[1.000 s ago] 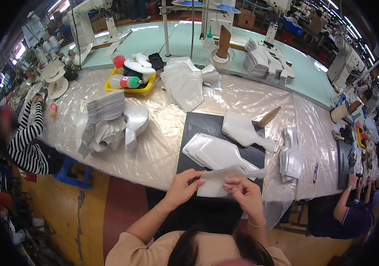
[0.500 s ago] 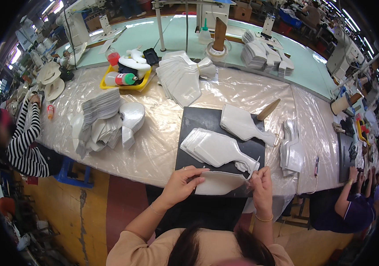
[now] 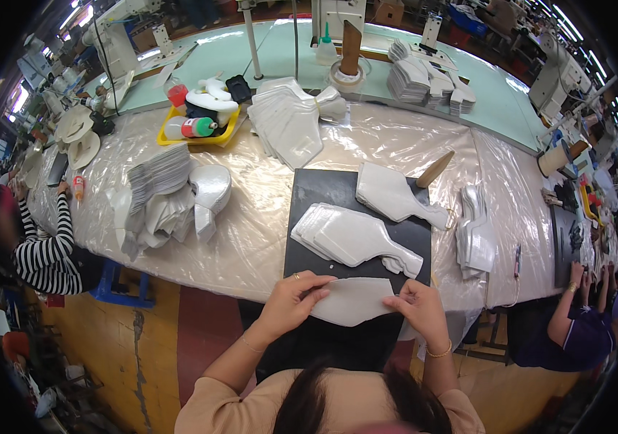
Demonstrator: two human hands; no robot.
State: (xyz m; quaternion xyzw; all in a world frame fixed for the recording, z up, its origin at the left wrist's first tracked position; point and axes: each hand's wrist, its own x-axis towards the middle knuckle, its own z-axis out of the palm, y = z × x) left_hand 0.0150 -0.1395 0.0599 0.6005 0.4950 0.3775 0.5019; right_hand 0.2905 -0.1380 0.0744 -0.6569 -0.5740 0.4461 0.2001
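- Flat white piece (image 3: 352, 298): stretched between both hands over the near part of a black board (image 3: 315, 189); centre for all clock directions below, 12 o'clock toward the far side of the bench (image 3: 255, 242). Contact with the board: cannot tell.
- Left hand (image 3: 291, 302), at 9 o'clock: thumb and forefinger clamped on the piece near its 10 o'clock corner.
- Right hand (image 3: 422, 311), at 3 o'clock: thumb and fingers clamped on the opposite end of the piece.
- At 12 o'clock, on the board: lower stack (image 3: 345, 235) of white shapes, slightly fanned, narrow ends toward 4 o'clock.
- Between 12 and 1 o'clock, just beyond: upper stack (image 3: 383, 192) of similar outline, partly on the board.
- At 1 o'clock: tapered wooden peg (image 3: 435, 170), close to the upper stack.
- At 2 o'clock: side stack (image 3: 475, 235) on the plastic-covered bench, to the right of the board.
- Between 2 and 3 o'clock: slender pen-like tool (image 3: 517, 262).
- Between 11 and 12 o'clock, farther off: large fanned bundle (image 3: 291, 129).
- Between 10 and 11 o'clock: yellow tray (image 3: 232, 128) with a green-capped bottle (image 3: 192, 128).
- At 10 o'clock: grey-white pile (image 3: 156, 177) beside rounded glossy pieces (image 3: 211, 188).
- At 9 o'clock, well apart: co-worker in striped sleeves (image 3: 52, 249).
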